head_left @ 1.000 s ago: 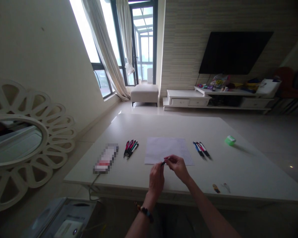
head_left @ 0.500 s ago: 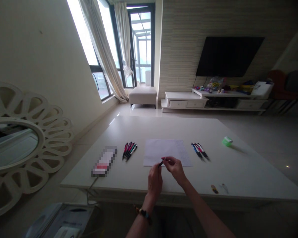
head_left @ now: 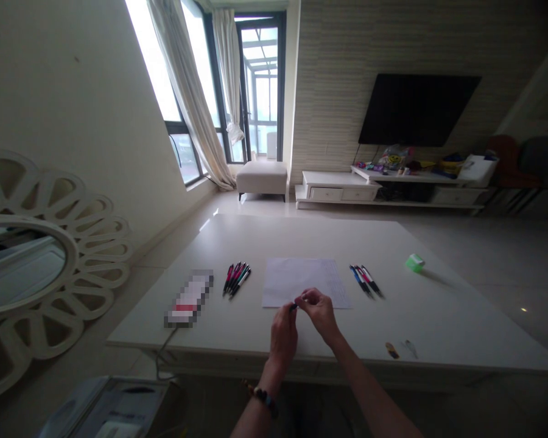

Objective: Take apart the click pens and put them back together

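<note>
My left hand (head_left: 283,337) is closed around a dark pen (head_left: 293,306), most of which its fingers hide. My right hand (head_left: 320,313) pinches the upper end of that pen, its fingertips close to the left ones. Both hands are over the near edge of a white sheet of paper (head_left: 301,277), which has faint writing along its right side. Left of the paper lies a bunch of several pens (head_left: 237,280) with dark grips and coloured barrels. Another small group of pens (head_left: 365,281), blue, white and red, lies to its right.
A pixelated phone-like item (head_left: 190,299) with a cable lies on the left of the white table (head_left: 310,234). A green object with a white top (head_left: 414,263) stands at the right. Near the front edge are a yellow-and-dark piece (head_left: 391,350) and a small clear piece (head_left: 410,348).
My right fingers have come closer to my left hand, and less of the dark pen shows between them. The view has shifted slightly. The pens on the table have stayed put.
</note>
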The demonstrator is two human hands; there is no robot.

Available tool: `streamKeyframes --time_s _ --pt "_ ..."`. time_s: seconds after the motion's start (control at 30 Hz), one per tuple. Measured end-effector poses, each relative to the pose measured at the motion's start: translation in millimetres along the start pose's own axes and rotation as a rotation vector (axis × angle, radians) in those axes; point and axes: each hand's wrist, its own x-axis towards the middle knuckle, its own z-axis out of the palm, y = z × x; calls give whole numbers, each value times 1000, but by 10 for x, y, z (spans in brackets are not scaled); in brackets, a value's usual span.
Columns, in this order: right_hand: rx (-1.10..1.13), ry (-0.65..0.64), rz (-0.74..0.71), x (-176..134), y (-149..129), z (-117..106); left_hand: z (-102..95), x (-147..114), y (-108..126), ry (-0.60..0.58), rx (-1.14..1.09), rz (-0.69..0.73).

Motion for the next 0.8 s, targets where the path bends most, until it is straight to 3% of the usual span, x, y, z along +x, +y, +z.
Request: streamKeyframes --time_s 0.13,0.27,0.43,0.8 --pt "107 -66 77 -37 8 32 -6 -1 6 -9 -10 -40" --pt "92 60 97 -54 21 42 -7 -2 11 -8 -8 -9" --pt "165 -72 95 -41 -2 54 4 -6 -13 19 2 -14" --pt "-1 397 49 -69 93 254 -16 9 -9 43 -20 80"
